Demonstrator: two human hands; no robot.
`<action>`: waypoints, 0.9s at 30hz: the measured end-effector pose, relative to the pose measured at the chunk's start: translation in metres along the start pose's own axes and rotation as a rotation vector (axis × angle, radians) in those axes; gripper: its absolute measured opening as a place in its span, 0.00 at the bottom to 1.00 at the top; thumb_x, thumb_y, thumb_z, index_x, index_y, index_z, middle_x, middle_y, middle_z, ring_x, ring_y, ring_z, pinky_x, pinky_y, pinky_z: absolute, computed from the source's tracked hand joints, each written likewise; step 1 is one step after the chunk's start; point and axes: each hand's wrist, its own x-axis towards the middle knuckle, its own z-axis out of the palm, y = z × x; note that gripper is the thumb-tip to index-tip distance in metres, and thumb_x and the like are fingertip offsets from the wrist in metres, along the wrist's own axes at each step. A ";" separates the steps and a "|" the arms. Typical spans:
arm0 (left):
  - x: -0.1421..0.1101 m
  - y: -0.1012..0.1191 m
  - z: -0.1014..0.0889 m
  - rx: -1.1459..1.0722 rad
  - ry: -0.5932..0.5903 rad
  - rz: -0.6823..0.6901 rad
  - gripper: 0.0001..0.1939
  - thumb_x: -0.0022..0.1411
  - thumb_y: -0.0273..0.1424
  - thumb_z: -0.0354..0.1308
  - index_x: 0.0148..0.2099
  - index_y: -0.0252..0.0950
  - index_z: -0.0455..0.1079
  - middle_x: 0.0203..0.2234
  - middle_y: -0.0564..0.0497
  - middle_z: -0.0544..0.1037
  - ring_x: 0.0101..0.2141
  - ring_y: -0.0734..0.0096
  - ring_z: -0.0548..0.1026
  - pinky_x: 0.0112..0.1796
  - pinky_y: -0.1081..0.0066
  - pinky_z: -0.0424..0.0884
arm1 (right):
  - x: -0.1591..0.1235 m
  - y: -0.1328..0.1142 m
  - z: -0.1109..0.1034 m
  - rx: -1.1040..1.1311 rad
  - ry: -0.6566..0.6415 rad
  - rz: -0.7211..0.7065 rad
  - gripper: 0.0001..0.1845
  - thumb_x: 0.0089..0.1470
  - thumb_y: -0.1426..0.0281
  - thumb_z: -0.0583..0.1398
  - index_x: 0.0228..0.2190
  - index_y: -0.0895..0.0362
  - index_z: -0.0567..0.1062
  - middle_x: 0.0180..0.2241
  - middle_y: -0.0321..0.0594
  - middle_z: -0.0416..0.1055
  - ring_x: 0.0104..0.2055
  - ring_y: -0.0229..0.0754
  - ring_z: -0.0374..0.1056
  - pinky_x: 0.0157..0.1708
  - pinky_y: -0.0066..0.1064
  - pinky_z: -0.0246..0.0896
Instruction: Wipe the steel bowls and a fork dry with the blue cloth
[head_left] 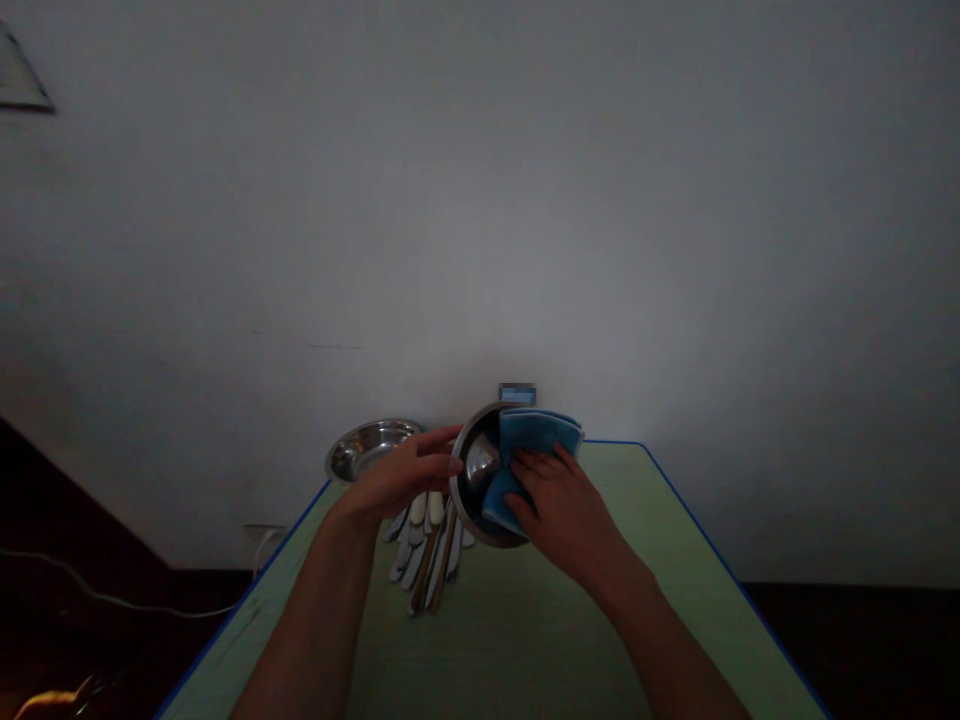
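While the left hand (397,475) gripped a steel bowl (466,490) by its rim, tilted up over the worktop (525,640), the right hand (559,510) pressed a blue cloth (536,435) into it, above cutlery (427,555), with a second bowl (367,448) farther left.

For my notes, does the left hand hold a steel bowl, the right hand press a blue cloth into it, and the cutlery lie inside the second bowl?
The head view shows the cutlery on the green table, not in the second bowl; the left hand, steel bowl, right hand and blue cloth are as stated.
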 end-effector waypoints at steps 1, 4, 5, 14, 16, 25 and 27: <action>0.001 -0.001 -0.001 -0.005 -0.004 0.003 0.28 0.49 0.28 0.63 0.55 0.34 0.68 0.42 0.42 0.78 0.35 0.64 0.76 0.34 0.69 0.72 | 0.000 0.000 0.000 -0.003 0.007 -0.005 0.22 0.58 0.65 0.54 0.52 0.61 0.69 0.54 0.46 0.67 0.58 0.47 0.59 0.63 0.45 0.38; 0.002 -0.004 -0.003 -0.015 -0.013 0.010 0.27 0.49 0.27 0.63 0.54 0.35 0.69 0.40 0.44 0.79 0.33 0.66 0.76 0.33 0.70 0.72 | 0.000 0.002 0.001 -0.020 0.036 -0.021 0.21 0.58 0.66 0.54 0.51 0.61 0.69 0.54 0.46 0.67 0.57 0.47 0.60 0.63 0.45 0.38; 0.002 -0.004 -0.004 -0.016 -0.012 0.009 0.27 0.49 0.27 0.63 0.54 0.35 0.69 0.40 0.44 0.79 0.33 0.67 0.76 0.33 0.71 0.72 | 0.001 0.002 0.001 -0.028 0.049 -0.026 0.21 0.58 0.66 0.54 0.51 0.61 0.70 0.54 0.46 0.68 0.57 0.47 0.60 0.63 0.45 0.38; 0.001 -0.002 -0.002 -0.019 -0.030 0.006 0.28 0.48 0.29 0.63 0.54 0.33 0.70 0.39 0.42 0.79 0.33 0.64 0.76 0.32 0.70 0.72 | 0.002 0.005 0.002 -0.083 0.139 -0.061 0.19 0.55 0.68 0.57 0.49 0.59 0.71 0.54 0.48 0.65 0.57 0.49 0.57 0.62 0.47 0.42; 0.001 -0.001 -0.001 -0.016 -0.036 0.004 0.27 0.48 0.29 0.63 0.53 0.34 0.70 0.40 0.43 0.79 0.33 0.65 0.76 0.32 0.70 0.72 | 0.003 0.005 0.001 -0.093 0.149 -0.060 0.19 0.54 0.69 0.58 0.48 0.59 0.71 0.53 0.48 0.65 0.57 0.50 0.57 0.62 0.47 0.43; -0.001 0.005 0.005 -0.021 -0.027 -0.036 0.26 0.48 0.28 0.63 0.52 0.35 0.71 0.38 0.45 0.79 0.29 0.69 0.75 0.29 0.73 0.70 | 0.006 -0.001 -0.006 -0.113 0.189 -0.061 0.20 0.52 0.71 0.59 0.49 0.57 0.70 0.53 0.48 0.62 0.56 0.53 0.56 0.60 0.50 0.47; -0.001 0.006 0.006 -0.016 -0.055 -0.030 0.26 0.49 0.28 0.63 0.52 0.35 0.71 0.38 0.45 0.79 0.29 0.69 0.75 0.29 0.73 0.70 | 0.007 -0.003 -0.008 -0.118 0.195 -0.055 0.21 0.52 0.72 0.59 0.49 0.57 0.69 0.53 0.48 0.61 0.55 0.53 0.56 0.59 0.50 0.48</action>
